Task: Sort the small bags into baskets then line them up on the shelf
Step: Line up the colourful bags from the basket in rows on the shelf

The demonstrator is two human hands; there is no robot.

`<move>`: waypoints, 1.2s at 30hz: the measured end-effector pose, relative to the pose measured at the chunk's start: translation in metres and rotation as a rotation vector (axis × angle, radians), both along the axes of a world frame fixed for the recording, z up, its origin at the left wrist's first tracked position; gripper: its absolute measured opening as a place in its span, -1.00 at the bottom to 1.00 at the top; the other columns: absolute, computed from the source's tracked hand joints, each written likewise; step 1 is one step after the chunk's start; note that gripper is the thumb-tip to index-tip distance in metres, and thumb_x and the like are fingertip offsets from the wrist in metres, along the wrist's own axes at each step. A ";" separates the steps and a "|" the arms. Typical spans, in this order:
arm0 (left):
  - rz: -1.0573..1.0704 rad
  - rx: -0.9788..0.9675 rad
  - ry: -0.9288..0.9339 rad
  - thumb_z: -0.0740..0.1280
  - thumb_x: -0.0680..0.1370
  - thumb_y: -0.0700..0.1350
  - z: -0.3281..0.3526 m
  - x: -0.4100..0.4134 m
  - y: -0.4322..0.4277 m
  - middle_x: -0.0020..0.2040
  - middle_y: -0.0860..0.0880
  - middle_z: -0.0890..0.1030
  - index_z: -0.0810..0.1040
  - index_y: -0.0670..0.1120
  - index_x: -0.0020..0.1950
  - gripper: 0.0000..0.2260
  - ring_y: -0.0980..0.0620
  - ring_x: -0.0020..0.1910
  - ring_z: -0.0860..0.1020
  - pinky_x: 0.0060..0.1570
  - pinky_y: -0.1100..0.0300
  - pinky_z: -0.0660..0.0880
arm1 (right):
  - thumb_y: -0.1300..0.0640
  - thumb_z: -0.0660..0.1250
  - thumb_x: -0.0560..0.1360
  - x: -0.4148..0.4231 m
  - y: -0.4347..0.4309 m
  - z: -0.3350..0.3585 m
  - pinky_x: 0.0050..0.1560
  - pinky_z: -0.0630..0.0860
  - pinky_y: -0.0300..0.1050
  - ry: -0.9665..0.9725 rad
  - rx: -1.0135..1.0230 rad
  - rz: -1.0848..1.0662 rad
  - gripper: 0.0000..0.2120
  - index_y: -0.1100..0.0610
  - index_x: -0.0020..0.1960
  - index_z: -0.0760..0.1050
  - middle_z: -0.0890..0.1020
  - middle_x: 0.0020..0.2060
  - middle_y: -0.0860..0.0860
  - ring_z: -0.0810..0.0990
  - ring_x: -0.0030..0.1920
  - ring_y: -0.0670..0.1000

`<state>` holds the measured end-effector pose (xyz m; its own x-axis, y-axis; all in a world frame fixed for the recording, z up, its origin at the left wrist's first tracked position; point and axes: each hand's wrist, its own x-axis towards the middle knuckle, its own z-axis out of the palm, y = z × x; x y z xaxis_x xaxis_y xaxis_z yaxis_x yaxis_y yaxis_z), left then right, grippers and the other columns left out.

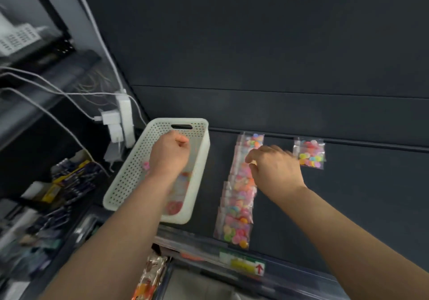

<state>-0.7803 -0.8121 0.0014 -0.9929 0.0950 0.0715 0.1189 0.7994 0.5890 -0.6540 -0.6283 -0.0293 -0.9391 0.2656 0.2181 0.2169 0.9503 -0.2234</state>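
**shelfwatcher:** how much room is there on that shelf (348, 195)?

**binsorter:** Loads on the right. Past the lone bag (310, 153), which sits just in front of the back rail (371, 145), it's bare dark surface to the frame edge. The left is tight. The white basket (130, 169) sits angled at the shelf's left end, its near corner right at the front lip. The white power strip (125, 118) and its plugs hang just beside its far left corner. The row of small bags (236, 206) overlaps front to back between the basket and the lone bag, with a clear strip of shelf on either side. Its nearest bag stops just short of the front edge, above the price label (241, 262).

**shelfwatcher:** and the hands?

**binsorter:** The left hand (170, 153) is down inside the basket with its fingers curled in. It's blurred and I can't tell if it holds anything. The right hand (276, 169) is on the far half of the row, thumb and fingers bent down onto it, probably pinching one bag.

**shelfwatcher:** anything hidden?

**binsorter:** The left forearm covers most of the basket floor, so only some colourful bags show at the near end. The right hand hides part of the row. The stuff on the left racks is smeared, and the packet (151, 274) below the shelf is cut off at the bottom.
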 end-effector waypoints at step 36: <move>-0.711 0.053 -0.080 0.42 0.45 -0.30 0.027 0.038 0.026 -0.11 0.12 0.64 0.26 0.02 0.50 -0.31 0.07 -0.10 0.63 0.06 0.05 0.57 | 0.02 0.41 0.48 0.013 -0.039 0.023 -0.02 0.57 -0.21 0.114 -0.568 0.035 -0.71 0.04 0.18 0.57 0.64 -0.15 -0.16 0.62 -0.15 -0.15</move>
